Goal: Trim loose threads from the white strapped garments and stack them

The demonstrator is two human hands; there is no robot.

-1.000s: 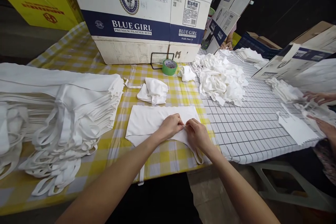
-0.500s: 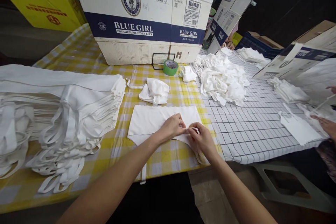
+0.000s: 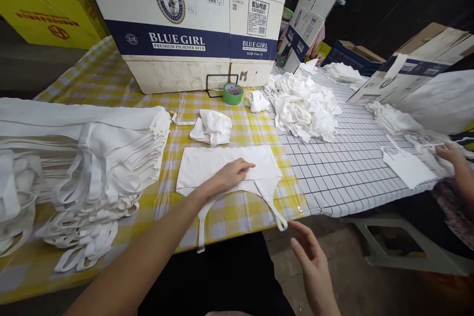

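Observation:
A white strappy camisole point(image 3: 213, 162) lies flat on the yellow checked cloth, its straps towards me. My left hand point(image 3: 233, 174) rests on its middle with the fingers stretched out, pressing on the fabric and holding nothing. Just past the table edge, my right hand point(image 3: 309, 252) is open, thumb and fingers apart. Its fingertips are close to the looped end of the right strap point(image 3: 278, 219); whether they touch it I cannot tell. The left strap point(image 3: 201, 229) hangs over the edge.
A thick stack of white camisoles point(image 3: 122, 133) is on the left. Behind are a folded white garment point(image 3: 213, 126), green tape point(image 3: 233, 94) and a beer carton point(image 3: 177, 66). A white garment heap point(image 3: 307, 103) lies right. A co-worker's hand point(image 3: 450, 152) is at far right.
My right hand has let go of the camisole and moved down and right, off the table edge. My left hand's fingers have straightened on the fabric. The right strap now lies extended.

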